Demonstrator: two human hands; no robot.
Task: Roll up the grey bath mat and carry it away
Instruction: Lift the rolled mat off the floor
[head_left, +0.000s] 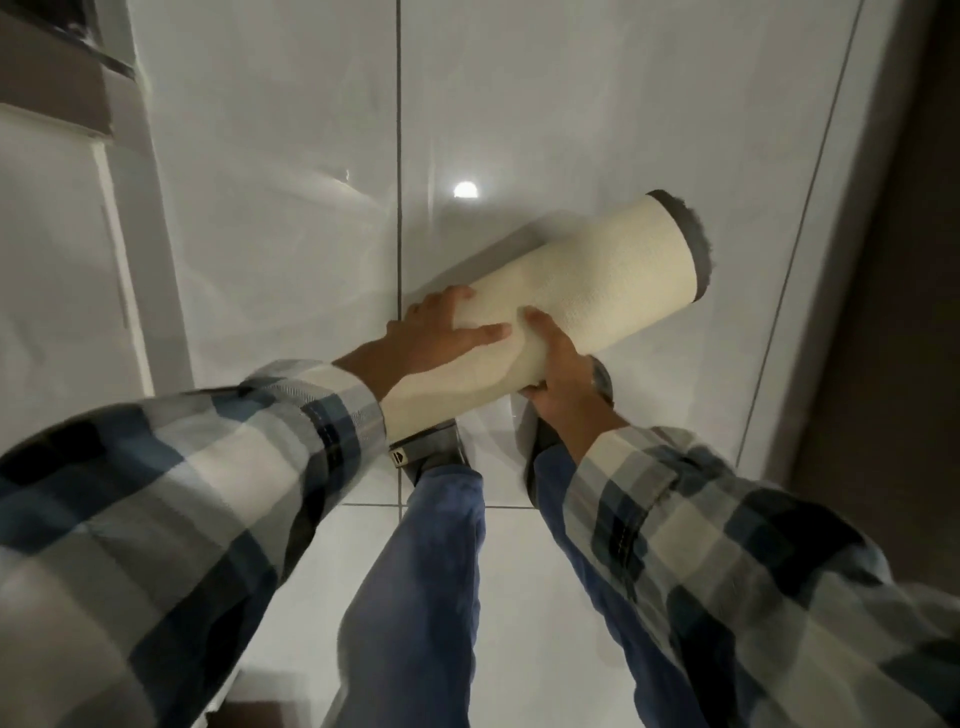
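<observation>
The bath mat is rolled into a thick tube, its cream backing outward and a grey fuzzy edge showing at the far right end. The roll is held above the floor, slanting from lower left to upper right. My left hand lies over the top of the roll near its nearer end, fingers spread across it. From below and to the right, my right hand grips the same part. Plaid sleeves cover both arms.
Glossy white floor tiles with dark grout lines lie below, reflecting a ceiling light. My legs in blue jeans and dark slippers stand under the roll. A white door frame is on the left, a dark wall on the right.
</observation>
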